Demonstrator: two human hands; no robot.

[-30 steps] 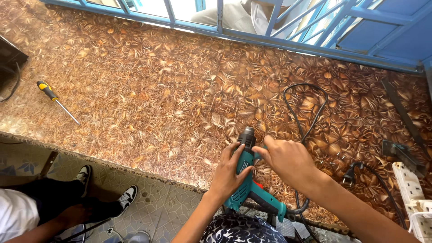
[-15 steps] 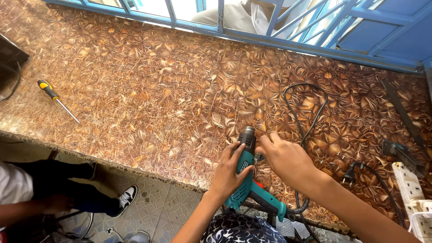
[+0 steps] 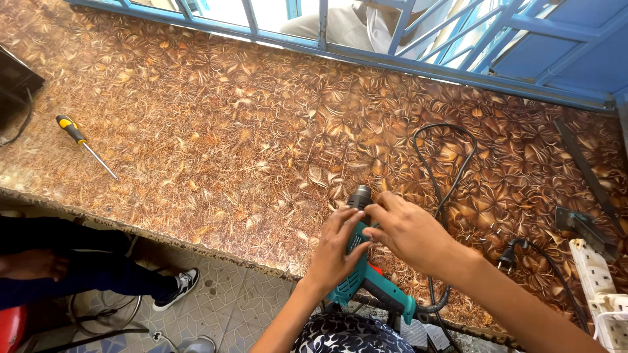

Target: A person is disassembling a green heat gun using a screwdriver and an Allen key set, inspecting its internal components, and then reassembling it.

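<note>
Far to the left of the fingers, a yellow-handled screwdriver [image 3: 84, 144] lies alone on the leaf-patterned counter [image 3: 229, 163]. The left hand [image 3: 337, 252] has its fingers wrapped around the body of the teal heat gun [image 3: 366, 274], whose nozzle points away over the counter. The right hand [image 3: 409, 229] has its fingers together, pinching near the nozzle. Right of them, the black cord [image 3: 451, 170] loops and its plug [image 3: 509, 256] lies unplugged near the white power strip [image 3: 598, 284], so I judge the work is only in preparation.
</note>
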